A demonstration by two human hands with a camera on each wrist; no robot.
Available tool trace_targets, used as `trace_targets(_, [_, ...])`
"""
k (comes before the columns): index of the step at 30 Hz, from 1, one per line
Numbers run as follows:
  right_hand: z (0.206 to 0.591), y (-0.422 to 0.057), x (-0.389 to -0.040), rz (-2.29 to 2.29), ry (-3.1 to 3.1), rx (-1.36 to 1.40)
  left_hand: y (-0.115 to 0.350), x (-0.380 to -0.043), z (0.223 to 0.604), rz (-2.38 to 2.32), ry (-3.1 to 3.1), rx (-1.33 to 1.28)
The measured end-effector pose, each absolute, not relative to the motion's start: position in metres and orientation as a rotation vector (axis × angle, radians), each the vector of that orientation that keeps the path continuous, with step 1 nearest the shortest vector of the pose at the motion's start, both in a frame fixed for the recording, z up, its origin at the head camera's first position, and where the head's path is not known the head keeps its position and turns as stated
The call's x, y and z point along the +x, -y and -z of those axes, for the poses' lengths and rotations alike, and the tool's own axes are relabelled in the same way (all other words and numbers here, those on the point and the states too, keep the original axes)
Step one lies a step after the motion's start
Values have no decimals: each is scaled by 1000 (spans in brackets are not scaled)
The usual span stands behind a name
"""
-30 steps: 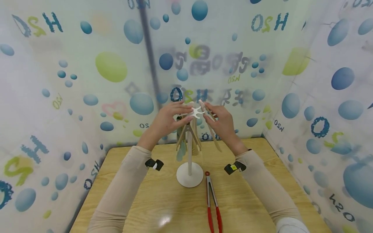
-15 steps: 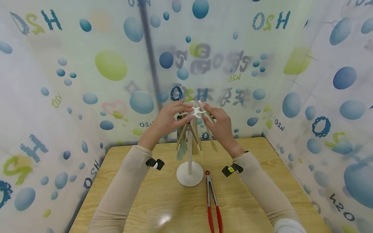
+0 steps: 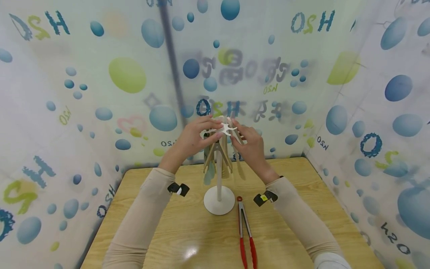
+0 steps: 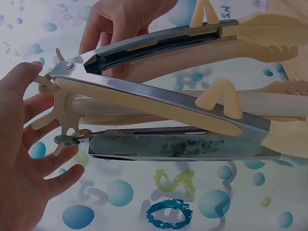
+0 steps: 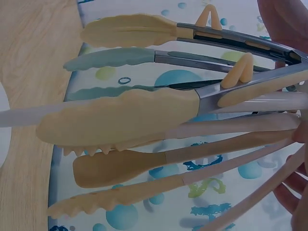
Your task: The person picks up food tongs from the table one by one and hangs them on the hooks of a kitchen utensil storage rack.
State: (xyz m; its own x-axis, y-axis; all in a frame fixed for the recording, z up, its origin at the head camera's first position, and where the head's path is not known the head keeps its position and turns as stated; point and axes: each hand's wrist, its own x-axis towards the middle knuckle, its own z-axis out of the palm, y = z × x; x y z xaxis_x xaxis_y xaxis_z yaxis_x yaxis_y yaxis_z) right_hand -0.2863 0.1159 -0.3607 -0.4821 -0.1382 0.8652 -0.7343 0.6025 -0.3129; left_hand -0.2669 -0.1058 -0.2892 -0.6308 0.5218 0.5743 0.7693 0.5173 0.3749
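A white utensil rack (image 3: 219, 179) with a round base stands on the table, a star of hooks (image 3: 226, 129) at its top. My left hand (image 3: 198, 136) holds that hooked top between thumb and fingers. Beside it, my right hand (image 3: 249, 142) grips the upper end of beige-tipped tongs (image 5: 110, 198) with pinkish arms, close to the right-hand hooks; whether their loop is on a hook is hidden. From the rack hang beige tongs with steel arms (image 4: 144, 98), green-tipped tongs (image 4: 183, 144) and a brown spatula-like end (image 5: 113, 168).
Red-handled tongs (image 3: 247, 231) lie on the wooden table (image 3: 174, 224), right of the rack's base. Printed curtains (image 3: 127, 74) with blue and green dots surround the table's back and sides.
My right hand has moved a little left toward the rack's top, bringing the hanging beige-tipped tongs closer to the pole. My left hand stays in place on the rack.
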Motion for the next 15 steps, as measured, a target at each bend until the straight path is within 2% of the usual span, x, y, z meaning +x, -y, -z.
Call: trace_targets(15, [365, -111, -284, -927, 1966, 694, 106, -268, 290, 879, 2356, -1074])
